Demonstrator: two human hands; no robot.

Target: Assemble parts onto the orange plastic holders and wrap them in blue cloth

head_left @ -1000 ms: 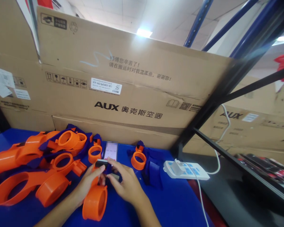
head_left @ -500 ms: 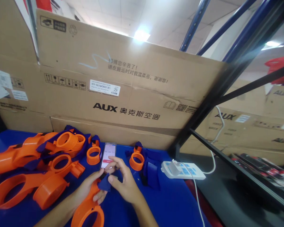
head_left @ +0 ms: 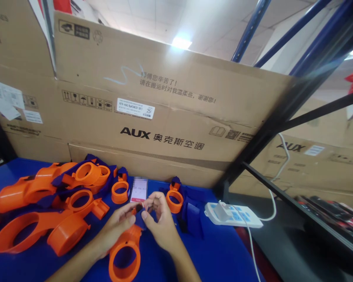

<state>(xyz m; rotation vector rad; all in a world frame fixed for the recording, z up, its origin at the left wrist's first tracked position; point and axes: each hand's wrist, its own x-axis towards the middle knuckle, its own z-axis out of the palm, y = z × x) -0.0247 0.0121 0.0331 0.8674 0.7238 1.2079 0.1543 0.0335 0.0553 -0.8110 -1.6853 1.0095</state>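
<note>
My left hand (head_left: 119,224) is closed around the upper end of an orange plastic tape dispenser (head_left: 125,260), whose open ring hangs toward me. My right hand (head_left: 159,219) pinches a dark blue piece (head_left: 139,219) at that same end. A small pale bit shows between the right fingertips, too small to make out. Just beyond my hands lies a phone (head_left: 139,188) with a timer on its screen. A smaller orange ring part (head_left: 120,192) stands left of the phone, and another orange ring part (head_left: 174,201) to its right.
Several orange dispensers (head_left: 67,235) with blue parts are heaped on the left of the blue table (head_left: 220,258). Flat blue pieces (head_left: 193,219) lie at right. A white power strip (head_left: 234,214) with a cord sits near the right edge. A large carton (head_left: 176,117) stands behind.
The dispenser has turned more upright, its ring now pointing down toward me. Both hands have drawn closer at its upper end, the right fingers now curled in. The view has shifted slightly.
</note>
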